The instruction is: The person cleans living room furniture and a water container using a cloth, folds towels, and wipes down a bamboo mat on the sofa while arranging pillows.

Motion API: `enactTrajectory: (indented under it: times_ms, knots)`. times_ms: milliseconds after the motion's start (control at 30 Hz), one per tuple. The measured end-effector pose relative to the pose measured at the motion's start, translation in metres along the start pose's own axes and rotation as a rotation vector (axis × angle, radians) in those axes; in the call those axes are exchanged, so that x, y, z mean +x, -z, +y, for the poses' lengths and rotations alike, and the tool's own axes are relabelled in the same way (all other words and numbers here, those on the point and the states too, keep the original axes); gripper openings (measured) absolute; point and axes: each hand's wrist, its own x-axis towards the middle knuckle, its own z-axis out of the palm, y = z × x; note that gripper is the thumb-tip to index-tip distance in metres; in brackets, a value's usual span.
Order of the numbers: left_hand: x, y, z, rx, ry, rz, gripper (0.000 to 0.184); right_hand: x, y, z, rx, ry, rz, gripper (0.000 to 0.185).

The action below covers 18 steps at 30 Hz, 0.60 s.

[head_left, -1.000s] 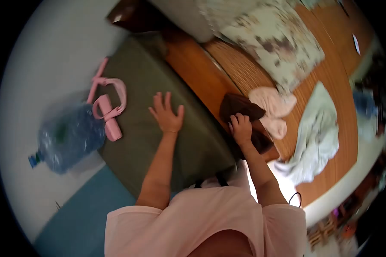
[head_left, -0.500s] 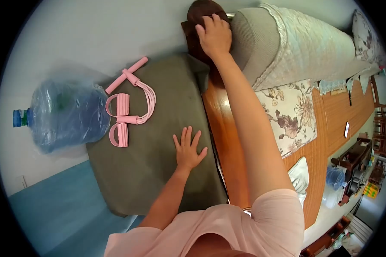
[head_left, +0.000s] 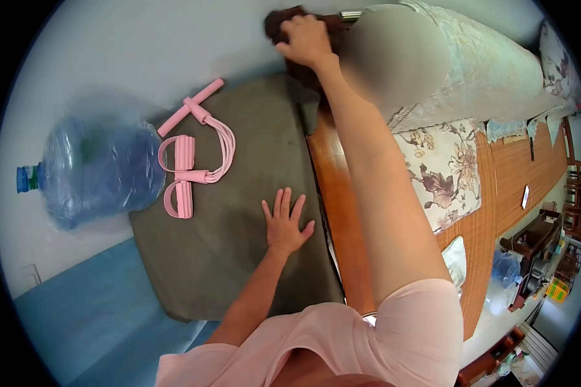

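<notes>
My left hand (head_left: pixel 286 226) lies palm down with spread fingers on a dark olive cloth cover (head_left: pixel 239 258). Up at the top, my right arm is stretched out, and my right hand (head_left: pixel 308 40) has its fingers bent over a dark brown wooden piece (head_left: pixel 276 24) beside the sofa arm. Its full shape is hidden by the hand and blurred. On the cover, left of my left hand, rests a pink pull rope with foot loops (head_left: pixel 186 174). A large clear blue water bottle (head_left: pixel 103 174) in plastic wrap lies on its side next to it.
A padded sofa arm (head_left: pixel 394 64), partly blurred, borders the right hand. A floral cushion (head_left: pixel 442 171) and a phone (head_left: pixel 525 197) lie on the wooden seat (head_left: pixel 490 213). The wall (head_left: pixel 148 45) runs along the left, with a blue surface (head_left: pixel 97 309) below it.
My right hand has moved a little left and up, its fingers more bent, and the dark wooden piece shows further left. My left hand stays in place on the cover.
</notes>
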Motion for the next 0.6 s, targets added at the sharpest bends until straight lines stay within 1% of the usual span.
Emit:
enactTrajectory:
  times_ms: [33, 100, 167, 233, 300, 400, 500, 533, 600]
  knots:
    - [-0.001, -0.001, 0.0, 0.001, 0.0, -0.001, 0.066, -0.002, 0.006, -0.001, 0.079, 0.081, -0.068, 0.037]
    - [0.0, 0.001, -0.001, 0.009, -0.01, 0.007, 0.066, -0.015, 0.015, -0.006, 0.266, 0.074, -0.151, 0.037]
    - [-0.001, 0.001, 0.0, 0.003, -0.014, 0.031, 0.067, -0.048, 0.024, -0.008, 0.521, -0.086, -0.103, 0.037]
    - [0.001, 0.003, -0.001, -0.004, 0.007, 0.014, 0.066, -0.099, 0.029, -0.009, 0.417, -0.228, 0.003, 0.041]
    - [-0.001, 0.001, 0.001, -0.012, 0.013, 0.007, 0.065, -0.152, 0.017, -0.003, 0.336, -0.327, -0.034, 0.045]
    - [-0.004, 0.001, -0.002, 0.005, 0.003, 0.009, 0.065, -0.223, -0.068, -0.002, 0.243, -0.462, -0.32, 0.048]
    - [0.002, -0.001, -0.002, 0.031, 0.001, 0.017, 0.064, -0.202, -0.086, -0.021, 0.091, -0.642, -0.697, 0.054]
    - [0.001, -0.001, 0.0, 0.038, 0.006, 0.01, 0.064, -0.196, -0.09, -0.018, 0.086, -0.625, -0.754, 0.055]
    - [0.002, -0.005, -0.002, 0.035, -0.01, 0.04, 0.064, -0.195, -0.088, -0.012, 0.092, -0.582, -0.76, 0.056]
